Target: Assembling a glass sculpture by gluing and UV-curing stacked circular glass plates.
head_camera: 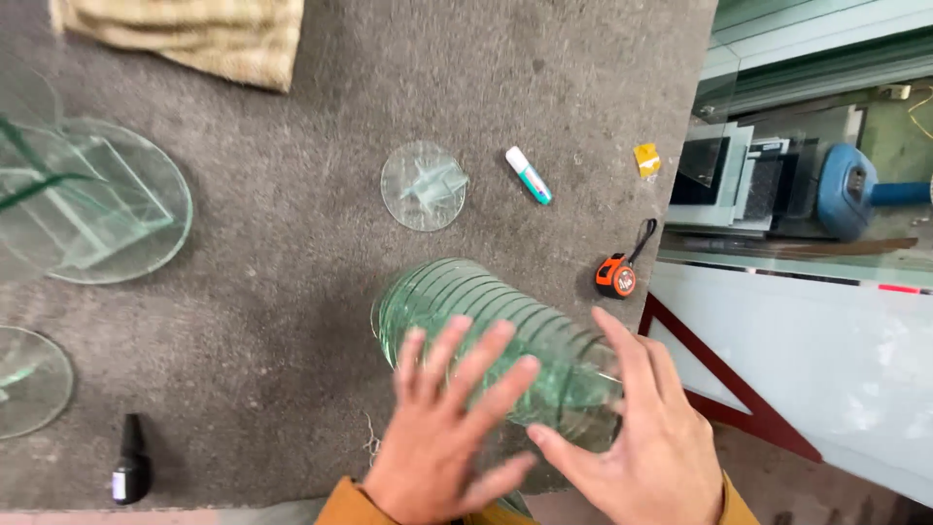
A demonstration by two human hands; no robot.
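Observation:
A stack of round clear glass discs [457,301] lies on its side on the grey felt table [292,311], greenish at the edges. My left hand [447,418] rests flat on the near part of the stack with fingers spread. At the stack's right end my right hand [641,428] presses against it, thumb toward the left hand. A single small glass disc [424,185] with small glass pieces on it lies flat further back.
A large glass disc [117,199] with upright glass plates stands at left, another disc [29,379] below it. A white-and-teal tube [529,175], orange tape measure [616,276], black bottle [129,461] and folded cloth [194,34] lie around. The table edge runs at right.

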